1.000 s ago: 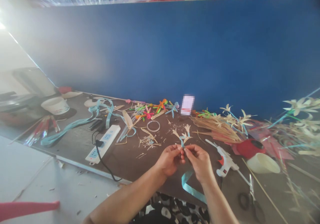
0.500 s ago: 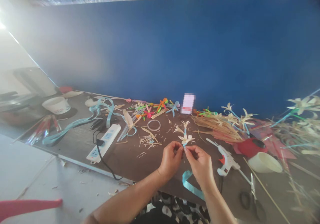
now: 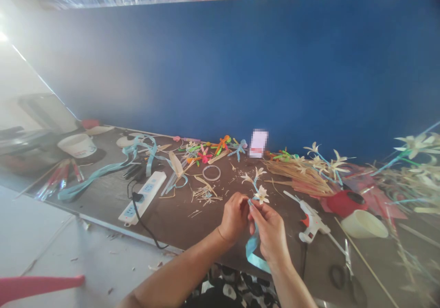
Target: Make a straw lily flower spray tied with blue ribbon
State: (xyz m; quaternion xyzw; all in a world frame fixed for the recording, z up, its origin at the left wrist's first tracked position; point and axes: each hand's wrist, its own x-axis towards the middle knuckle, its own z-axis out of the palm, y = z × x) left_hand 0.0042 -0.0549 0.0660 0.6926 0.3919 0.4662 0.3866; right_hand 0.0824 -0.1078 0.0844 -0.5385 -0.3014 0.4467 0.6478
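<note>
Near the table's front edge, my left hand (image 3: 234, 218) is closed, its fingertips pinched at the base of a flower spray (image 3: 260, 193) with cream petals and a blue-wrapped stem. My right hand (image 3: 270, 230) touches it from the right, thumb and finger pinched on the light blue ribbon (image 3: 253, 253) at the stem. The ribbon's tail hangs below and curls toward my lap. Two small blooms top the spray and a larger one sits lower, just above my fingers. The fingers hide the stem's lower end.
Right of my hands lie a white glue gun (image 3: 312, 223), scissors (image 3: 348, 269) and a cream cup (image 3: 364, 224). A power strip (image 3: 143, 198) lies left. Behind are dried strips (image 3: 299, 175), a clear ring (image 3: 211, 173) and colourful craft flowers (image 3: 204, 155).
The flower spray has tilted and turned to the right. My right hand has shifted slightly left and lower, and the ribbon's tail has moved left with it.
</note>
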